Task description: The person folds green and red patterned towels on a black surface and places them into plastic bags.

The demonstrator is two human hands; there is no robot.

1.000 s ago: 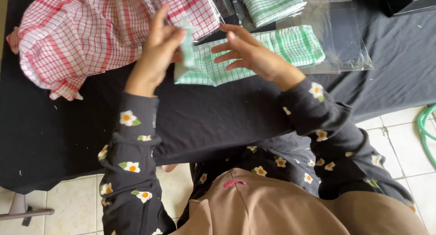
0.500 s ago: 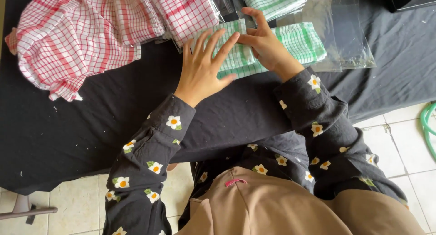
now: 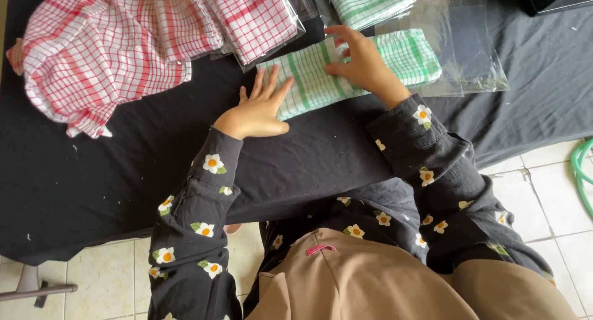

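With my left hand (image 3: 256,107) flat and right fingers (image 3: 346,60) pinching the green towel (image 3: 352,70), I judge its fold could spring open under them.

A folded cloth (image 3: 364,70) lies on the tabletop (image 3: 123,172), near the middle. The left hand (image 3: 259,107) rests flat on the near left end of this cloth. The right hand (image 3: 361,63) sits on top of it, a bit to the right. A clear bag (image 3: 475,54) lies at the cloth's right end. A heap of cloths (image 3: 123,42) lies to the left. Another folded cloth (image 3: 370,2) lies behind, at the far edge.
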